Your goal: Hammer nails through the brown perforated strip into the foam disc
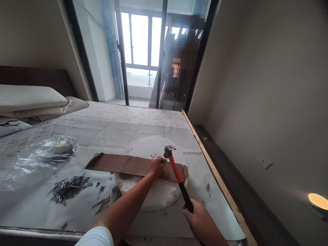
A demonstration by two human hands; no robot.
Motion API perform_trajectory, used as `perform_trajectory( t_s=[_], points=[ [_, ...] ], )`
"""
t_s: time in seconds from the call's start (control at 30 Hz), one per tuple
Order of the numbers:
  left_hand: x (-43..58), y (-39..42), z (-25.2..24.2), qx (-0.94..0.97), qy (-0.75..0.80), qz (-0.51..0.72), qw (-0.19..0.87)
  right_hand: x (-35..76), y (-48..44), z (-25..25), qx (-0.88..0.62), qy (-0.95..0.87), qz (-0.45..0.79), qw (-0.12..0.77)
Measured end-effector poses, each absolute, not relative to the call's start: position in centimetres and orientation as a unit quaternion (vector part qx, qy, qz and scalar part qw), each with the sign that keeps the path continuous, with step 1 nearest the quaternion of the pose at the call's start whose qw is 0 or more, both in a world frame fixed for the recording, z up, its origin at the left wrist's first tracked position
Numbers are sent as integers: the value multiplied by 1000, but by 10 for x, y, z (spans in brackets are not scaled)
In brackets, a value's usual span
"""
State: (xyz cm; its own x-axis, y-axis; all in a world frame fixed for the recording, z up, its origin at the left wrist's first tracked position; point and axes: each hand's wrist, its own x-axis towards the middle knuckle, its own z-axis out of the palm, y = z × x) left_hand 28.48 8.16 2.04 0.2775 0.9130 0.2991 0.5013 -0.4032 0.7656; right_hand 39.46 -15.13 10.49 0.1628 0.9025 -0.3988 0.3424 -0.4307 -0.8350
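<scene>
My left hand [157, 167] rests on a long brown perforated board [123, 164], its fingers pinched around a thin nail [162, 160] that is mostly hidden. My right hand [199, 218] grips the black handle of a claw hammer [176, 174] with a red shaft. The steel hammer head [169, 151] hangs just above and to the right of my left fingertips. The board lies across a rough white foam disc [151, 145]. A heap of loose steel nails [69, 188] lies to the left, with a smaller bunch of nails [101, 204] closer to the disc.
A crumpled clear plastic bag [41, 160] lies on the grey paper sheet [159, 225] covering a mattress [128, 112]. Pillows [30, 99] lie at the far left. A wooden strip [217, 174] runs along the right edge beside a wall.
</scene>
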Motion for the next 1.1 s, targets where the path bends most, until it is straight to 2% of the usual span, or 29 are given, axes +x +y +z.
perform_trajectory(
  t_s=[0.23, 0.43, 0.6, 0.77, 0.87, 1.1],
  points=[
    [285, 80, 18, 766, 458, 363, 268, 394, -157, 97, -694, -451, 444, 344],
    [285, 79, 21, 760, 486, 344, 261, 394, -150, 92, -704, -441, 459, 314],
    [285, 78, 21, 763, 467, 356, 270, 397, -152, 93, -712, -454, 410, 345],
    [285, 79, 22, 761, 485, 345, 258, 396, -148, 91, -723, -456, 416, 310],
    [284, 79, 22, 763, 477, 344, 267, 396, -150, 95, -726, -449, 408, 324],
    [284, 80, 21, 767, 484, 334, 256, 397, -149, 94, -713, -427, 463, 310]
  ],
)
